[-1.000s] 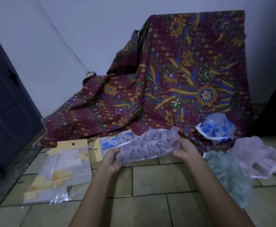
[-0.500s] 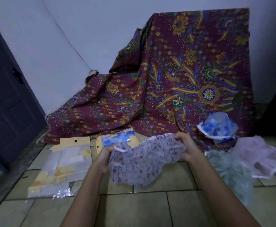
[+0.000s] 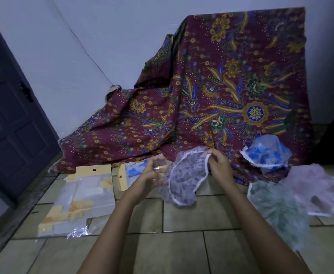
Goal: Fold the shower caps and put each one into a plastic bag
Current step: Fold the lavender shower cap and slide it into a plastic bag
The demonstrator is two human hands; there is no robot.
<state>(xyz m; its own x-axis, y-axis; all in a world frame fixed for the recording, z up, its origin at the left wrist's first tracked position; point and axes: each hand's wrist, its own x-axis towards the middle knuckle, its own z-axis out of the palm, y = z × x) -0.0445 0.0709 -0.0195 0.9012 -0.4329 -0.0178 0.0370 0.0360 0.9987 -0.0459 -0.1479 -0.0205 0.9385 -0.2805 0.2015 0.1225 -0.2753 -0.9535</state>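
R hand pinches the white elastic rim of the purple cap at its top edge. The cap hangs open off that one point, mouth toward the camera. Its lower edge is at or just above the floor; can't tell which. Prob. held up this way to find the rim & flatten it before folding.

L hand is just beside the cap's left side, fingers part-spread but motion-blurred, so can't tell if it grips anything. My guess: it's going for the opposite rim, to stretch the cap flat betw. both hands.

Further out on the right, the blue cap, green cap & pink cap lie loose and unfolded, prob. stock yet to do, on the R-hand side.

On the left, the yellow bag & blue bag, both w/ card headers, look like the done pile, kept apart from the loose ones.

A patterned cloth is draped behind it all.
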